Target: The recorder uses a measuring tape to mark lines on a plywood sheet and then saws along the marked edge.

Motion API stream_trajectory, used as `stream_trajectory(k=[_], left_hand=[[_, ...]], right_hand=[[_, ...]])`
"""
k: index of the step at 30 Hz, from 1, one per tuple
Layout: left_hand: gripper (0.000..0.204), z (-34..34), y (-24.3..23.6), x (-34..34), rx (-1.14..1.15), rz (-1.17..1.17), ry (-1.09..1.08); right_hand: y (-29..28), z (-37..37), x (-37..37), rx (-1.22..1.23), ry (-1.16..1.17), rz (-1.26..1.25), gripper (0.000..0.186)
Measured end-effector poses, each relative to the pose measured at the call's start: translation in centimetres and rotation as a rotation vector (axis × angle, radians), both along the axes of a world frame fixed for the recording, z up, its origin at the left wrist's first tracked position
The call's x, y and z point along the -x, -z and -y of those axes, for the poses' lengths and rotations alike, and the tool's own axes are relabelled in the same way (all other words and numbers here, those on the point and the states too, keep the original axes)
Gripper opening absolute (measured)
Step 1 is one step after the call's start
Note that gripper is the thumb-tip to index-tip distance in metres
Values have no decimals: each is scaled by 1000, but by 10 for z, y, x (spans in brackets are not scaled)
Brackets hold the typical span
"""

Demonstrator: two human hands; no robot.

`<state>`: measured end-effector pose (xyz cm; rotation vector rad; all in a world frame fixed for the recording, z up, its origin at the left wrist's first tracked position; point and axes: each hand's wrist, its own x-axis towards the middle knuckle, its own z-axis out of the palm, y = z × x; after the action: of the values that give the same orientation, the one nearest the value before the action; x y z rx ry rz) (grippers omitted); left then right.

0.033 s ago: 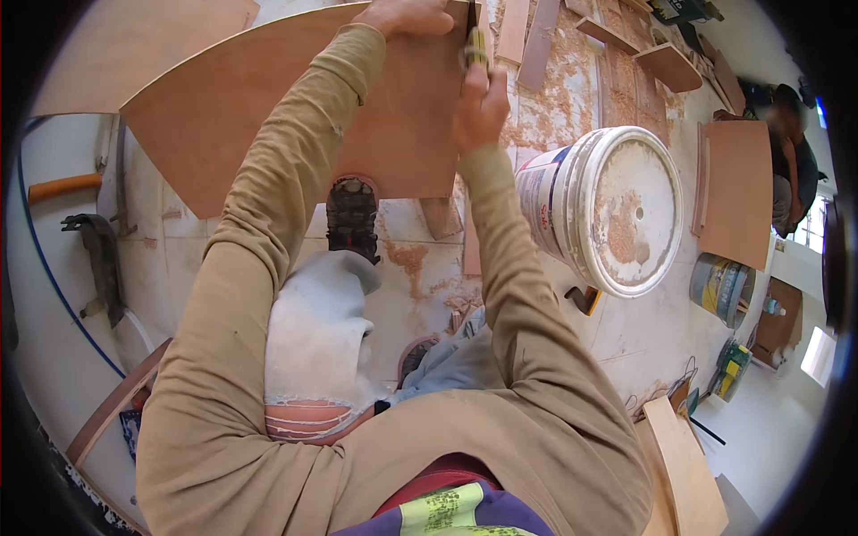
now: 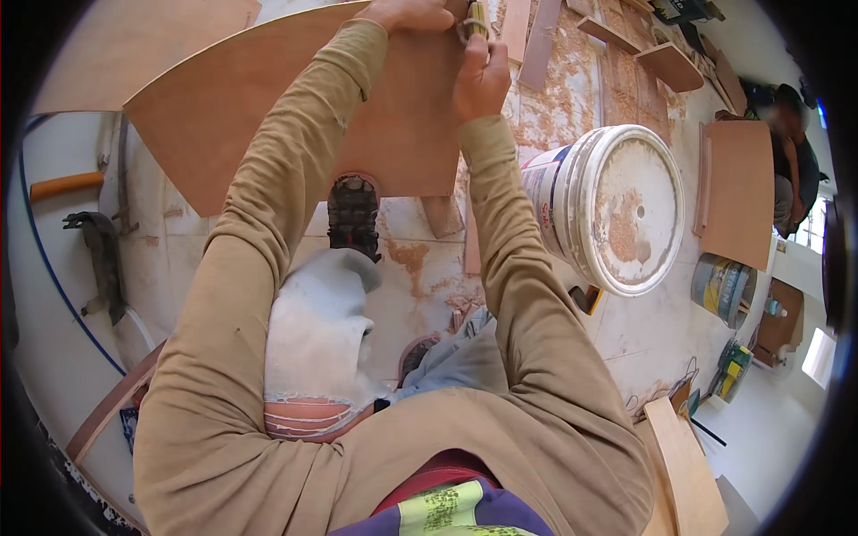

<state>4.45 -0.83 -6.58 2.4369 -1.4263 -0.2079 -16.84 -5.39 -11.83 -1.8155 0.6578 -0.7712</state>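
A reddish-brown plywood panel [image 2: 268, 107] with a curved far-left edge lies in front of me. My left hand [image 2: 407, 14] rests on its far part, fingers laid on the wood; the top of the picture cuts the hand off. At the panel's right edge, my right hand [image 2: 481, 82] is closed round the yellowish handle of a hand saw [image 2: 477, 20]. Only a little of its dark blade shows, and where it meets the wood is hard to make out. My shoe [image 2: 354, 214] is at the panel's near edge.
A white lidded bucket [image 2: 636, 210] lies tipped by my right forearm. Wood offcuts [image 2: 670, 67] and sawdust cover the floor beyond. On the left are a clawed dark tool [image 2: 103, 259] and an orange handle [image 2: 67, 186]. Another person [image 2: 791, 161] is at far right.
My right hand and the saw have moved a little farther away from me, toward the top of the picture. The left hand stays on the panel.
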Motion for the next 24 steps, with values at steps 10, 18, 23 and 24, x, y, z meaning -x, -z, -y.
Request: stream_trajectory(k=[10,18,23,24], left_hand=[[54,5,13,-9,-80,60,-57],[77,3,-1,-5,-174,35,-77],[76,5,5,-12,-166,28,-33],[76,7,7,-14,-172,21,-20]], right_hand=[[18,-51,109,10,-31,127,28],[104,44,-43,-150,-86,150,38],[69,-19,84,-95,-97,73,31],[52,-31,104,-148,-55,-13,30]])
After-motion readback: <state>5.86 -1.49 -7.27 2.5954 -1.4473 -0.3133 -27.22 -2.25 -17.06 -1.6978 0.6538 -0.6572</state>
